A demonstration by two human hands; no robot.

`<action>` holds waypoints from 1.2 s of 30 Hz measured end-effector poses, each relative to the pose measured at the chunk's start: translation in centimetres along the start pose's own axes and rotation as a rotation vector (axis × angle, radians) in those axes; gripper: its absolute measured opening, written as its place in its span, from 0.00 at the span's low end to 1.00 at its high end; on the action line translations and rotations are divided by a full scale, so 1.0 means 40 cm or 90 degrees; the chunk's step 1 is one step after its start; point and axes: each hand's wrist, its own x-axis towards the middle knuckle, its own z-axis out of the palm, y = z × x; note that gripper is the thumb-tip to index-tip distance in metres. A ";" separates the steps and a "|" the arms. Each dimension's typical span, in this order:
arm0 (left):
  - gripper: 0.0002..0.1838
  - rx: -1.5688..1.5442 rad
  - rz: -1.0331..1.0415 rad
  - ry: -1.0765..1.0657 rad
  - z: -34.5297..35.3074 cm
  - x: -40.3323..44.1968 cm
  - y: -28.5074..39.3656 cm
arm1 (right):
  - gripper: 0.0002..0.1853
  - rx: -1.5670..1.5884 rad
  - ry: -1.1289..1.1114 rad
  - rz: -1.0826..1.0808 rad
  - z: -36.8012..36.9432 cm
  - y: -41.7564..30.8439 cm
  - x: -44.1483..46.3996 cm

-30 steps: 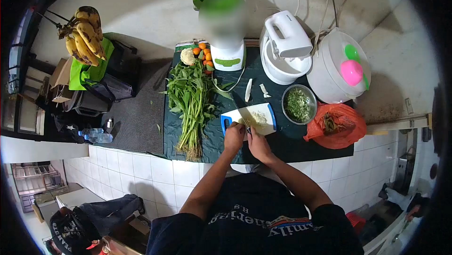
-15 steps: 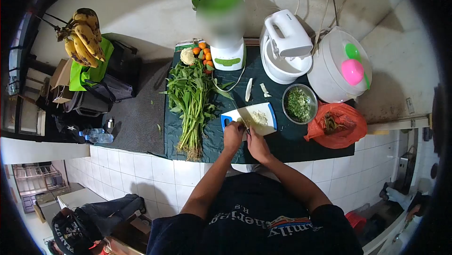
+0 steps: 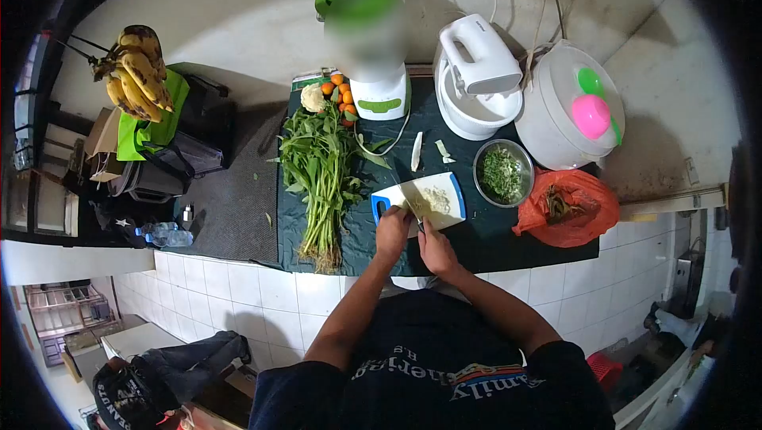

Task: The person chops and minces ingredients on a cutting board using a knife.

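A white cutting board (image 3: pixel 445 212) with blue edges lies near the front of the table, with finely chopped pale bits (image 3: pixel 436 199) on its right half. My right hand (image 3: pixel 436 248) is closed around the handle of a knife (image 3: pixel 410 202), whose blade points up and left across the board. At the board's lower left, my left hand (image 3: pixel 392 233) has its fingers pressed together beside the blade; whatever they pinch is too small to make out. Right of the board stands a metal bowl (image 3: pixel 478 166) of chopped greens (image 3: pixel 502 176).
Leafy greens (image 3: pixel 321 168), a cauliflower piece (image 3: pixel 312 97) and tomato-like orange fruits (image 3: pixel 347 98) lie left. Behind stand a green-white blender (image 3: pixel 381 100) and a white mixer (image 3: pixel 480 57). An orange plastic bag (image 3: pixel 587 212) sits right. Another person (image 3: pixel 139 386) is at lower left.
My right hand has shifted slightly down and right, and the knife blade shows more clearly between my hands. The left hand stays almost in place. The whole view has moved a little.
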 end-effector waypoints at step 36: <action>0.08 -0.011 0.044 0.025 0.020 -0.025 -0.026 | 0.25 0.002 -0.038 0.013 -0.018 -0.016 -0.027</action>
